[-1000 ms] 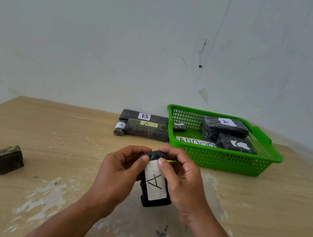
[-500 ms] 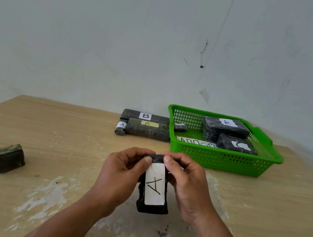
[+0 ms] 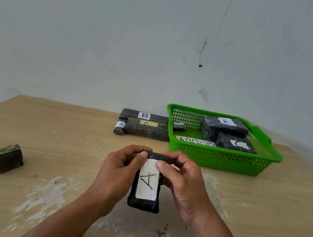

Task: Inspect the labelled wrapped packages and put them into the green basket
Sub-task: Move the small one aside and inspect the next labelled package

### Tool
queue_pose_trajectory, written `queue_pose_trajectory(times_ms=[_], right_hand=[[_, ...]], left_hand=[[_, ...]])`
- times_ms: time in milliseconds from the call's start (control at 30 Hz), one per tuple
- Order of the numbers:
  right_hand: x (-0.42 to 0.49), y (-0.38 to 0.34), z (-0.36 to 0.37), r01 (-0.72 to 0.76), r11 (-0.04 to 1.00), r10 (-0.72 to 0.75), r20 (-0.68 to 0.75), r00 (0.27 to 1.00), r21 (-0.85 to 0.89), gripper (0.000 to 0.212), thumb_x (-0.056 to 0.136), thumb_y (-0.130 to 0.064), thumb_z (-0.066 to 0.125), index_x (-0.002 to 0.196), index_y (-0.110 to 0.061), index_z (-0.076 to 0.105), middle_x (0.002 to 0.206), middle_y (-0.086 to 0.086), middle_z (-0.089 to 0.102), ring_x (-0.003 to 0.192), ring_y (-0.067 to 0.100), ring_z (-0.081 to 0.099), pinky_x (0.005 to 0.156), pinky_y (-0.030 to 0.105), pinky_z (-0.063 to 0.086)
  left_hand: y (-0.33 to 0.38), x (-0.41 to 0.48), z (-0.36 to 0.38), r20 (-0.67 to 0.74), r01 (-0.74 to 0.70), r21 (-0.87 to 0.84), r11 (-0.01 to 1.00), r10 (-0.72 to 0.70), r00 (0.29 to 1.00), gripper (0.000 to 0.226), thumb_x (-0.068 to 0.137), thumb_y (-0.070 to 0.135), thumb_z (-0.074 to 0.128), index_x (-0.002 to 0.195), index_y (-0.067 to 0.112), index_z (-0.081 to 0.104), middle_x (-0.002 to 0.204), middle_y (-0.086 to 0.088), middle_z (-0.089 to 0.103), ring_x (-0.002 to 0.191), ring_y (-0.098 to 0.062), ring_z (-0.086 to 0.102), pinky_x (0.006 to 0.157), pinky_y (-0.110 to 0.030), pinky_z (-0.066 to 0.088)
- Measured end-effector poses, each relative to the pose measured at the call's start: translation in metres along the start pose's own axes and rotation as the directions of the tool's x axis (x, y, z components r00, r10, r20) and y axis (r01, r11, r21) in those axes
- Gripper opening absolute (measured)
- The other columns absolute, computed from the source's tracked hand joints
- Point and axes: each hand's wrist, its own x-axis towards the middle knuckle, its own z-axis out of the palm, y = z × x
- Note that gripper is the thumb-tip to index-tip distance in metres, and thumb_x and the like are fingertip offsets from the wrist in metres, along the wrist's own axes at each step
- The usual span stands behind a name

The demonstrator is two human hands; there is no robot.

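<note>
While gripping the upper end of a black wrapped package (image 3: 143,203) marked "A" between the curled fingers of the left hand (image 3: 118,174) and right hand (image 3: 183,187), holding its white label (image 3: 148,181) face-up over the table (image 3: 63,143). Just beyond the right hand, a green basket (image 3: 219,158) carrying two labelled black packages (image 3: 223,128); beyond the left hand, three more labelled packages (image 3: 146,130); far left, a small green-wrapped block (image 3: 5,158).
</note>
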Motion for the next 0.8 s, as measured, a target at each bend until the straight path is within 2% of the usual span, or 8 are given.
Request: queue_pose_trajectory(times_ms=[133, 233, 300, 367, 433, 567, 633, 800], right_hand=[[0.0013, 0.0004, 0.0020, 0.007, 1.000, -0.007, -0.045, 0.999, 0.004, 0.025, 0.081, -0.015, 0.080, 0.103, -0.005, 0.073, 0.091, 0.010, 0.076, 0.086, 0.025, 0.073, 0.075, 0.042, 0.061], [0.0020, 0.0003, -0.0003, 0.019, 1.000, -0.021, -0.089, 0.996, -0.024, 0.017, 0.092, -0.009, 0.078, 0.107, -0.004, 0.072, 0.096, 0.010, 0.077, 0.089, 0.029, 0.075, 0.082, 0.050, 0.063], [0.0022, 0.0007, -0.0018, 0.014, 1.000, -0.016, -0.086, 0.996, -0.026, 0.017, 0.092, -0.011, 0.078, 0.107, -0.006, 0.073, 0.098, 0.009, 0.077, 0.091, 0.028, 0.075, 0.081, 0.047, 0.063], [0.0021, 0.0008, -0.0030, -0.001, 1.000, 0.001, -0.053, 0.999, 0.010, 0.026, 0.087, -0.015, 0.082, 0.110, -0.006, 0.073, 0.106, 0.017, 0.075, 0.094, 0.030, 0.074, 0.079, 0.042, 0.062], [0.0017, 0.0001, -0.0041, -0.012, 1.000, 0.013, -0.020, 1.000, 0.020, 0.034, 0.082, -0.016, 0.080, 0.113, -0.006, 0.072, 0.113, 0.024, 0.072, 0.097, 0.034, 0.073, 0.082, 0.043, 0.061], [0.0010, 0.0018, -0.0051, -0.005, 1.000, 0.005, -0.014, 1.000, -0.027, 0.036, 0.083, -0.009, 0.080, 0.117, -0.006, 0.069, 0.112, 0.020, 0.073, 0.104, 0.044, 0.072, 0.087, 0.048, 0.063], [0.0007, 0.0017, -0.0038, -0.007, 1.000, 0.006, -0.007, 1.000, -0.026, 0.034, 0.085, -0.004, 0.079, 0.118, -0.009, 0.069, 0.113, 0.021, 0.072, 0.103, 0.042, 0.073, 0.086, 0.047, 0.064], [-0.0001, -0.0033, -0.0030, -0.028, 0.999, 0.027, 0.033, 0.999, 0.017, 0.046, 0.082, -0.008, 0.075, 0.125, -0.023, 0.072, 0.112, 0.017, 0.069, 0.102, 0.034, 0.075, 0.090, 0.049, 0.063]], left_hand=[[0.0015, -0.0004, -0.0009, 0.025, 0.019, -0.047, 0.999, -0.018, 1.000, 0.018, 0.101, 0.018, 0.062, 0.111, 0.025, 0.074, 0.097, -0.013, 0.076, 0.084, -0.020, 0.074, 0.073, -0.035, 0.061], [0.0005, -0.0014, -0.0017, 0.048, 0.032, -0.008, 0.999, -0.031, 0.998, 0.033, 0.094, 0.017, 0.072, 0.122, 0.033, 0.069, 0.101, -0.010, 0.072, 0.080, -0.018, 0.075, 0.065, -0.033, 0.060], [0.0002, -0.0018, -0.0013, 0.048, 0.036, 0.017, 0.999, -0.037, 0.998, 0.038, 0.093, 0.015, 0.075, 0.123, 0.035, 0.066, 0.101, -0.011, 0.072, 0.078, -0.020, 0.075, 0.063, -0.038, 0.061], [0.0009, -0.0019, -0.0016, 0.040, 0.033, 0.009, 0.999, -0.033, 0.999, 0.036, 0.093, 0.013, 0.074, 0.121, 0.035, 0.066, 0.099, -0.012, 0.074, 0.077, -0.022, 0.075, 0.061, -0.038, 0.061], [0.0019, -0.0017, -0.0025, 0.037, 0.026, 0.007, 1.000, -0.026, 0.999, 0.035, 0.094, 0.011, 0.073, 0.120, 0.034, 0.066, 0.098, -0.011, 0.076, 0.076, -0.023, 0.075, 0.060, -0.035, 0.059], [0.0016, -0.0016, -0.0030, 0.051, 0.013, 0.041, 0.999, -0.015, 0.999, 0.036, 0.094, 0.008, 0.072, 0.122, 0.031, 0.065, 0.093, -0.003, 0.079, 0.078, -0.020, 0.077, 0.063, -0.033, 0.059], [0.0017, -0.0015, -0.0031, 0.056, 0.003, 0.053, 0.999, -0.006, 0.998, 0.038, 0.094, 0.007, 0.072, 0.124, 0.030, 0.064, 0.092, -0.002, 0.080, 0.079, -0.020, 0.078, 0.065, -0.033, 0.060], [0.0007, -0.0018, -0.0015, 0.031, 0.022, 0.049, 0.999, -0.023, 0.999, 0.043, 0.091, 0.013, 0.076, 0.125, 0.029, 0.056, 0.099, 0.000, 0.081, 0.086, -0.019, 0.079, 0.067, -0.032, 0.060]])
